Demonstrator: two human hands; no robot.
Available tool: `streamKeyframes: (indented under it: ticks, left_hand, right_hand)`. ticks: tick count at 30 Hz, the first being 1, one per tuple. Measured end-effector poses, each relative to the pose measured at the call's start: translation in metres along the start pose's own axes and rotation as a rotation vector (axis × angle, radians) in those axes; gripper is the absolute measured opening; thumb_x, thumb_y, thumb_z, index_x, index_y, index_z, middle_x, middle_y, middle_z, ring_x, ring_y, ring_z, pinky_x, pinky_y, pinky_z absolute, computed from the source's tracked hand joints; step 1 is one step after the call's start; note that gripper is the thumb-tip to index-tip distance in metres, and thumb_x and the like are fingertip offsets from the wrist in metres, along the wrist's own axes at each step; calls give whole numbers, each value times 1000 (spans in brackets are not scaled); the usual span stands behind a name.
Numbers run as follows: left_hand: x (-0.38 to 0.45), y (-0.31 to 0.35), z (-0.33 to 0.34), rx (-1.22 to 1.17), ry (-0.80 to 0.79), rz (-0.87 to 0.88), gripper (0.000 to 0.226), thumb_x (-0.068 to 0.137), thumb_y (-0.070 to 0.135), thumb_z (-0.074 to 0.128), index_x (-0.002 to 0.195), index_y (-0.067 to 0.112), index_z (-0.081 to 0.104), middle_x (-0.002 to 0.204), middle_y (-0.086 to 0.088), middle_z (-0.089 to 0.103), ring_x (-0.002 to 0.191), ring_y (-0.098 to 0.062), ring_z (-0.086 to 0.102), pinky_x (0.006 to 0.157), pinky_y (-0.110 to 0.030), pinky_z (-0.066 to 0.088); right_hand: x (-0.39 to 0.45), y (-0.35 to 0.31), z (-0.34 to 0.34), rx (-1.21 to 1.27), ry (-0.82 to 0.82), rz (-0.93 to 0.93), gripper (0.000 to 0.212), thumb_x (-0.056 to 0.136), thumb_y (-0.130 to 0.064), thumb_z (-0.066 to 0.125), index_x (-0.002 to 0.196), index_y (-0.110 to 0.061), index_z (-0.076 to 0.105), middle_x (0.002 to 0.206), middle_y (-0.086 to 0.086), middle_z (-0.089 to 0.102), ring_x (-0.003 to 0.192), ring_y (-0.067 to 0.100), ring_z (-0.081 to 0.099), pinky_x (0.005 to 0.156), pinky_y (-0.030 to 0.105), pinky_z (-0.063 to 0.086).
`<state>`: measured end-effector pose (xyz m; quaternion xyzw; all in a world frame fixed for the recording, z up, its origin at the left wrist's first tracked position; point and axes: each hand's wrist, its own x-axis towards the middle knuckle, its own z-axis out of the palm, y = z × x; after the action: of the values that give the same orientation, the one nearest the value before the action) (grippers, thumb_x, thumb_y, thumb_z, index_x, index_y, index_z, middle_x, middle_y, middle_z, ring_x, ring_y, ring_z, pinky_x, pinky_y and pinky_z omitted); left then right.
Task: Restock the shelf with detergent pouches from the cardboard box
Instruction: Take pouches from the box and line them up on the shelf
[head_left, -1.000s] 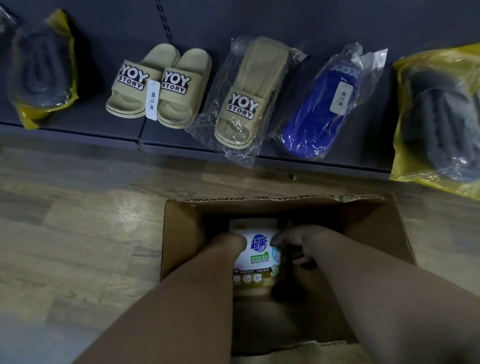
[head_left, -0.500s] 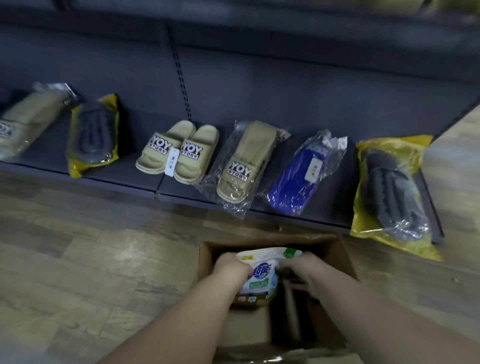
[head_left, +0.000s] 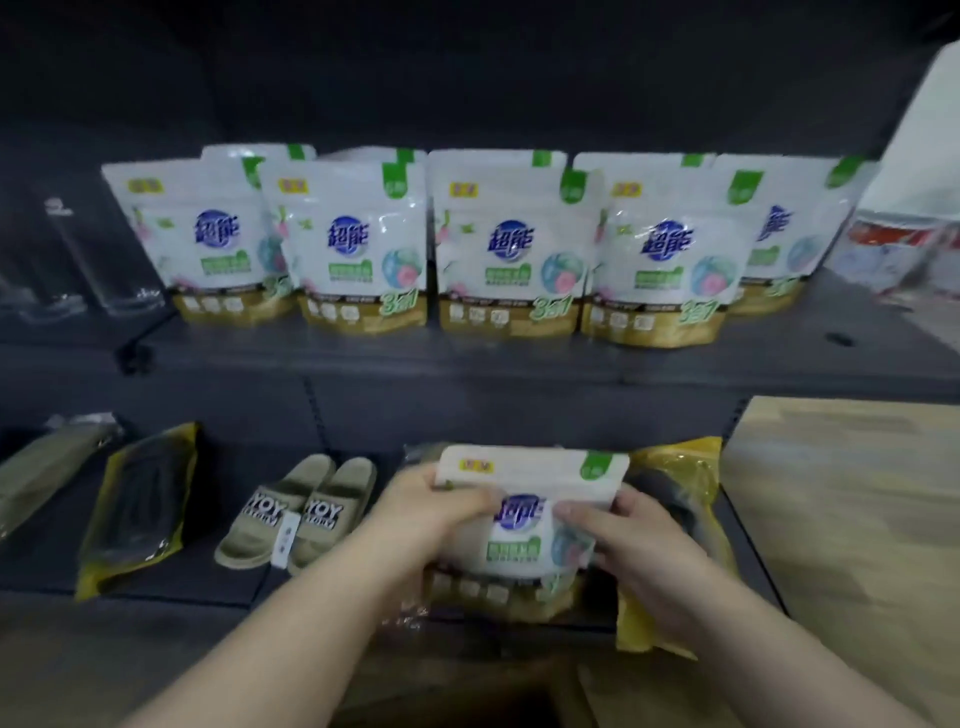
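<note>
Holding 1 pouch (head_left: 524, 519) in mid-air below the shelf (head_left: 467, 358), the left hand (head_left: 441, 514) and right hand (head_left: 623, 540) had fingers pinching its sides. 5 front pouches (head_left: 511, 244) already stood there; this 1 remained unplaced, the box barely visible.

Both bare forearms outstretched, left hand (head_left: 441, 512) and right hand (head_left: 631, 535) level, fingers (head_left: 576, 512) curled inward.

The pouches standing on the upper shelf (head_left: 467, 358) each carry the blue "超能" logo and a green "3合1" mark, the held pouch (head_left: 524, 525) shows the same logo partly covered, and the beige slippers (head_left: 296, 514) read "YOY STORY".
</note>
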<state>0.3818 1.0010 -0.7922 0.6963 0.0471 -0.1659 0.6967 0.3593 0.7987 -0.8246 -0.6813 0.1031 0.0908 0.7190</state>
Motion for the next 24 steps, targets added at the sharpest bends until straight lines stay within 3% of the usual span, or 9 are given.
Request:
streamKeyframes:
  ticks: [5,7,10,14,17,20,22,24]
  left_hand:
    - [27,104,56,-84,-74,316,24,78,-2,74,100,7,75,102,-15,77,103,-34,71,96,-59,51]
    - [33,132,84,-82,-120,415,24,78,0,75,99,13,76,102,-10,78,104,-29,71,98,-54,51]
    - [41,159,129,-48,-181,533,19,86,7,72,99,20,75,102,1,78,101,-17,73,93,-39,56]
    - [67,156,172,147,-8,673,20,86,17,73,104,21,67,98,8,70,92,-8,65,71,-13,48]
    - [86,125,184,361,-42,588,17,85,24,73,101,22,66,97,9,65,93,-9,61,75,-16,46]
    - [100,96,183,515,-75,555,14,88,23,67,102,25,66,105,8,66,102,-11,62,90,-26,49]
    - [105,86,181,586,-67,573,17,88,20,66,96,35,63,107,9,65,103,-10,62,94,-28,49]
    - [108,82,180,628,-52,592,26,86,19,66,89,44,58,107,11,65,101,-7,61,92,-26,49]
  right_hand:
    - [2,-88,-51,-35,119,-351,33,87,-7,72,118,-18,66,109,1,78,100,19,75,85,36,60]
    - [0,-115,-78,-57,180,-459,28,90,-9,71,115,-20,67,110,-3,77,102,16,74,86,32,59]
    - [5,-143,-129,-72,280,-557,23,95,-13,65,118,-15,67,114,2,76,107,22,72,93,39,56]
    - [18,-160,-205,49,404,-536,31,94,-7,64,125,-9,60,121,13,72,113,33,68,96,46,55]
    - [30,-152,-244,46,425,-465,30,96,-1,59,124,-10,61,121,16,71,110,35,68,86,40,59]
    - [45,-138,-258,77,465,-378,27,97,-6,60,123,-13,63,119,15,72,101,32,71,89,45,57]
    - [54,-135,-259,120,453,-356,28,98,-8,58,125,-16,63,114,11,75,99,31,72,86,45,58]
    - [61,-138,-258,141,413,-340,33,98,-7,57,130,-15,59,118,15,73,105,36,70,93,52,55]
